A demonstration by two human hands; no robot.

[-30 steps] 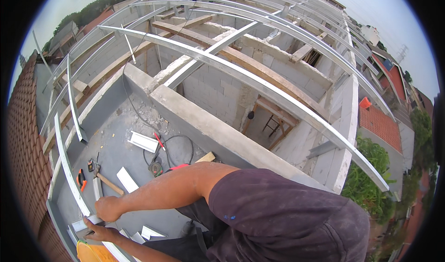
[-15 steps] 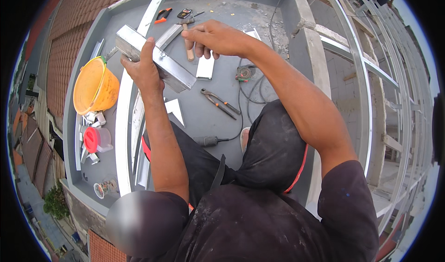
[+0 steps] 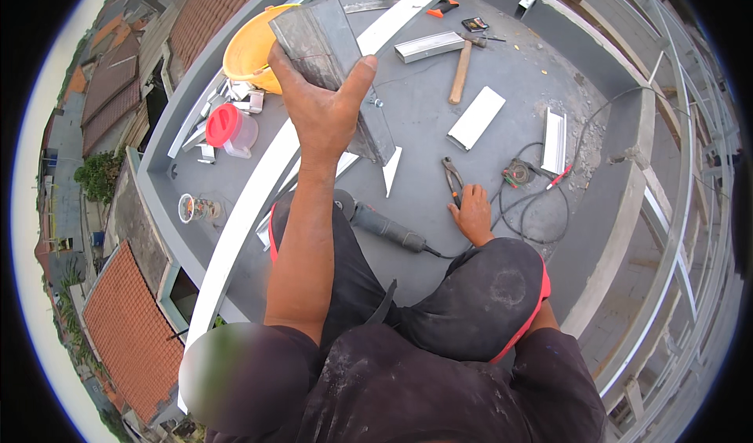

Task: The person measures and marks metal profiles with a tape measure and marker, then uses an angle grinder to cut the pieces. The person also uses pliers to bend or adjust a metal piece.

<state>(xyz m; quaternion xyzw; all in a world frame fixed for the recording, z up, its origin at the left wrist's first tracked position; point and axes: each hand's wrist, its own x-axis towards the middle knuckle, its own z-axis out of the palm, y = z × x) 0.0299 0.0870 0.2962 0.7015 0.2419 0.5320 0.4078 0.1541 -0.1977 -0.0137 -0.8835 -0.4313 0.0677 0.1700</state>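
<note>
We're on a rooftop building site: right of the right hand (image 3: 474,216), past a grey concrete parapet (image 3: 616,231), spreads silver metal framing (image 3: 657,211). A dark corded angle grinder (image 3: 388,227) lies left of it; orange-tiled roofs (image 3: 129,333) show left of the left hand (image 3: 325,118).

Grey floor (image 3: 423,157), seemingly overcast sky (image 3: 67,74)

Metal channel (image 3: 318,47) streaked in grey, pliers (image 3: 449,170) marked with orange, bucket (image 3: 249,51) coloured yellow-orange, tub lid (image 3: 222,124) tinted coral red, long beam (image 3: 249,210) finished in white, hammer handle (image 3: 460,74) toned wood-brown, grinder (image 3: 388,227) cased in dark grey, black trousers (image 3: 471,302) edged with red, dark shirt (image 3: 416,396) speckled pale
</note>
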